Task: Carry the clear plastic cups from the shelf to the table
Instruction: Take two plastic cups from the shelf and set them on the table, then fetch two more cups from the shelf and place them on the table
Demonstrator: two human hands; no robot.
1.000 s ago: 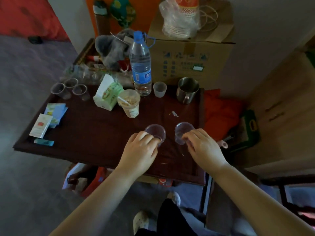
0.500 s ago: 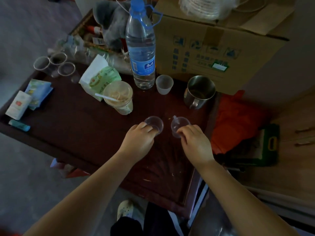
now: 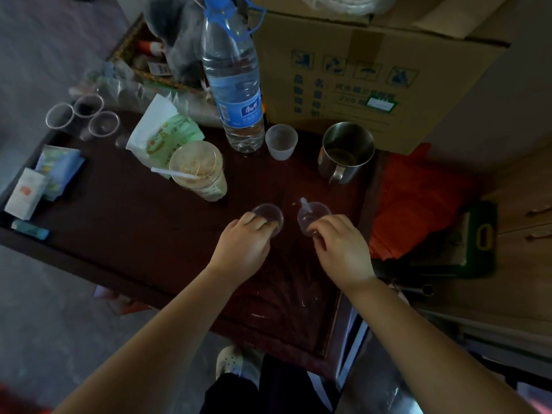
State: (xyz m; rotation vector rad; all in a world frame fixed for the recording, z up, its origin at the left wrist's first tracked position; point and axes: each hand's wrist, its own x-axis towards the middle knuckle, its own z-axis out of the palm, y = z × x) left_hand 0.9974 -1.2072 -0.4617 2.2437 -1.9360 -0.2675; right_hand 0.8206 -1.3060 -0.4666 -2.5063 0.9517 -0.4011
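Two clear plastic cups (image 3: 270,215) upright, side by side on the dark table (image 3: 134,222), apart.

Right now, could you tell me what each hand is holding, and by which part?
Each holds one clear plastic cup by its near rim and side: the left hand the left cup, the right hand the right cup.

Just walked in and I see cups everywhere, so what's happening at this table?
A person is setting down two small clear plastic cups on the dark wooden table. The left hand grips one cup, the right hand the other, both upright in front of the steel mug. Three more clear cups already stand at the far left corner.
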